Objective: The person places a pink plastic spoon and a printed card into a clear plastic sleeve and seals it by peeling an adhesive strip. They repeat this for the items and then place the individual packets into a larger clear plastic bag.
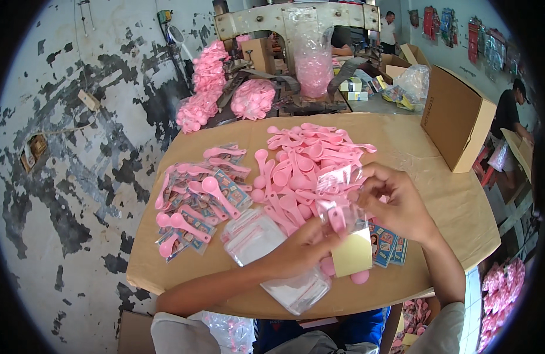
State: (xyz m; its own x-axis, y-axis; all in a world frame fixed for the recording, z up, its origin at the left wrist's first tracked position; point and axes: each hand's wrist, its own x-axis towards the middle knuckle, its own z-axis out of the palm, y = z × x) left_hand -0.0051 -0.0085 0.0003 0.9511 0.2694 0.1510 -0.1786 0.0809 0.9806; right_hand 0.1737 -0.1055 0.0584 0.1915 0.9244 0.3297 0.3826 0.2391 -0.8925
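A clear plastic bag [340,179] is between my two hands above the near part of the table. Inside it are a pink spoon [336,218] and a pale yellow card [353,255]. My left hand [311,243] pinches the bag at its left side, near the spoon. My right hand [396,200] has thumb and fingers closed on the bag's upper right part. Under my left forearm lies a stack of flat clear bags [255,236]. Blue printed cards [384,245] are partly hidden under my right hand. Beyond my hands spreads a heap of loose pink spoons [308,159].
Bagged pink spoons with cards [193,203] pile up on the left of the brown-covered table [396,141]. A cardboard box [455,118] stands at the far right. Stuffed bags of pink spoons [253,99] sit behind, near a metal machine frame [255,20]. Other people are in the background.
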